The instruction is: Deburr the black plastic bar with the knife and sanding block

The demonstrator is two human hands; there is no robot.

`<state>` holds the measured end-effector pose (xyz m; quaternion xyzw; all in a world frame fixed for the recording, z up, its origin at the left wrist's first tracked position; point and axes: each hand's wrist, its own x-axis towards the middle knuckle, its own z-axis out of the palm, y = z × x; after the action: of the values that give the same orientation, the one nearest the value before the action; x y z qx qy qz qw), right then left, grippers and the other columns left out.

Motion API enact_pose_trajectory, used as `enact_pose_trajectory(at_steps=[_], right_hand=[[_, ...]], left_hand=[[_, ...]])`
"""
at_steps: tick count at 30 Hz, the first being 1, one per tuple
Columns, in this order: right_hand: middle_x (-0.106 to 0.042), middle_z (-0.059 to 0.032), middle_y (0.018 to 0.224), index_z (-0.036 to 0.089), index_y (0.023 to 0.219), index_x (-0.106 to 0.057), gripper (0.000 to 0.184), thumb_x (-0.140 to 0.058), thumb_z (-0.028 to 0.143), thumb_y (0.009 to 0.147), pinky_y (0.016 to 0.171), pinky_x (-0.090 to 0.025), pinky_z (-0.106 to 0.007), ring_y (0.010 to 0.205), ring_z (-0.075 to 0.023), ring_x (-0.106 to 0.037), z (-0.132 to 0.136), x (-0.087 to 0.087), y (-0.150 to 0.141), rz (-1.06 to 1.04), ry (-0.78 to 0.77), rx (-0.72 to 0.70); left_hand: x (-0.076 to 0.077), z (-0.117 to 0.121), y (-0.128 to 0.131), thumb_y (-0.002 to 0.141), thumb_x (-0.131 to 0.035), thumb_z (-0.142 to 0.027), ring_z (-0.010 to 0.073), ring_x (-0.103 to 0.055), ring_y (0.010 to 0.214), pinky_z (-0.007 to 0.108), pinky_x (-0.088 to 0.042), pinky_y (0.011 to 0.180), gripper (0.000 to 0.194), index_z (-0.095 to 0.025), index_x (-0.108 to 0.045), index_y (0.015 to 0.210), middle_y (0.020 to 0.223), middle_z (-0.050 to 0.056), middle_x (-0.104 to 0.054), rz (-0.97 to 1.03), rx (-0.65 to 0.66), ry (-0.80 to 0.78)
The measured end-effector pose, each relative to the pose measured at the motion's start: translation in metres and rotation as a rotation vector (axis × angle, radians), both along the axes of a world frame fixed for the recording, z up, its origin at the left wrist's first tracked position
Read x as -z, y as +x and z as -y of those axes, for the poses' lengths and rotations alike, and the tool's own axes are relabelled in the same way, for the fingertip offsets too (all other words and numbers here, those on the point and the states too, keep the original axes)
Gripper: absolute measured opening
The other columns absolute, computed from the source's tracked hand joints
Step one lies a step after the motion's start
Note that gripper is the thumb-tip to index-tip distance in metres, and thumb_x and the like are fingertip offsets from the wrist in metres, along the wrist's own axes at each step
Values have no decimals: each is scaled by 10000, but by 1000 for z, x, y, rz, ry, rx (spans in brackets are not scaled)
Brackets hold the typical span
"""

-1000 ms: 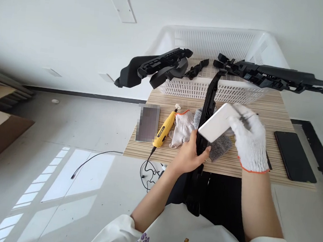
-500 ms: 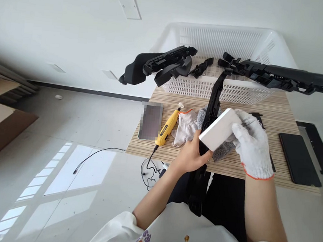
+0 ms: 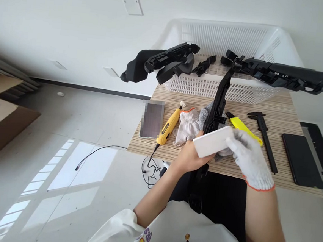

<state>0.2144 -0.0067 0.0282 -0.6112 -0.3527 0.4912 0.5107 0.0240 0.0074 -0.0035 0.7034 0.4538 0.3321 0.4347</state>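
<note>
My bare left hand (image 3: 189,157) is wrapped round a long black plastic strip (image 3: 220,100) that runs from my lap up over the wooden table (image 3: 274,105) towards the white basket (image 3: 218,89). My right hand (image 3: 248,156), in a white knit glove with an orange cuff, grips a flat white block (image 3: 211,141) and holds it against the strip just above my left hand. A grey glove lies half hidden under the block.
A yellow rotary tool (image 3: 168,124) with a cable, a loose white glove (image 3: 186,125), a yellow knife (image 3: 243,129), a black caliper (image 3: 265,137) and a dark phone (image 3: 302,159) lie on the table. Long black plastic parts (image 3: 285,76) stick out of the basket on both sides.
My right hand has carried the white block down and nearer along the strip, uncovering the yellow knife and caliper. The left hand keeps its grip. The view has shifted slightly.
</note>
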Motion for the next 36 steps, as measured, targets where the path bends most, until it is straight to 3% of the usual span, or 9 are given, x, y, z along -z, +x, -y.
enact_pose_trajectory(at_steps=[4,8,12,17,22,25,29,33,36], right_hand=[[-681,27,619,226,949,-709,402,-826,567,772,340,-331,-224,429,-129,-571,-1,0,0,-33,56,214],[-687,8,630,207,853,-700,368,-882,494,712,437,-499,-255,499,-148,-627,-7,-7,-1,8,-37,-59],[-669,19,628,209,856,-690,366,-828,536,765,404,-436,-224,497,-127,-601,-11,-9,-3,22,86,178],[-681,35,661,216,950,-714,353,-878,442,734,412,-432,-224,505,-123,-584,-10,0,-3,51,32,-55],[-639,33,589,218,911,-704,348,-818,522,787,364,-335,-209,467,-120,-558,-8,-1,-4,62,33,102],[-631,35,577,214,877,-693,353,-849,505,752,374,-368,-217,458,-120,-552,-10,-2,-7,69,29,8],[-616,48,574,225,899,-672,365,-781,564,821,387,-414,-221,445,-115,-547,-10,-1,-11,43,71,168],[-661,31,635,208,902,-673,393,-867,507,736,486,-555,-260,522,-138,-628,-10,-2,-14,23,6,-47],[-660,37,650,211,910,-657,360,-828,496,774,474,-539,-246,512,-122,-614,-10,-1,-14,-7,63,121]], left_hand=[[-2,1,0,913,-742,-552,250,-746,789,369,-611,753,443,-170,-724,1137,839,50,-785,6,-23,-101],[-1,1,1,920,-752,-513,281,-779,941,386,-618,866,391,-180,-769,1123,965,70,-826,71,-5,-45],[2,-1,0,917,-729,-616,288,-778,861,395,-621,777,467,-167,-757,1043,917,71,-822,9,-40,-121],[2,-1,-1,1000,-656,-516,310,-710,1296,446,-555,1117,457,-199,-675,1330,1344,112,-772,136,24,-55],[4,-1,-6,987,-639,-508,365,-704,1251,500,-589,1036,544,-200,-564,1429,1215,127,-780,22,60,-59],[6,-2,-9,949,-643,-420,346,-706,1172,479,-598,988,495,-212,-549,1389,1134,93,-765,20,91,-40],[9,-3,-11,896,-561,-281,328,-682,1138,487,-580,1000,410,-194,-537,1296,1121,87,-733,-9,124,-55],[11,-2,-10,991,-482,-298,312,-587,1369,479,-498,1162,419,-211,-483,1400,1380,114,-673,92,60,-25],[12,-1,-9,1061,-470,-400,302,-631,1278,483,-517,1129,325,-209,-517,1320,1277,110,-703,89,21,-69]])
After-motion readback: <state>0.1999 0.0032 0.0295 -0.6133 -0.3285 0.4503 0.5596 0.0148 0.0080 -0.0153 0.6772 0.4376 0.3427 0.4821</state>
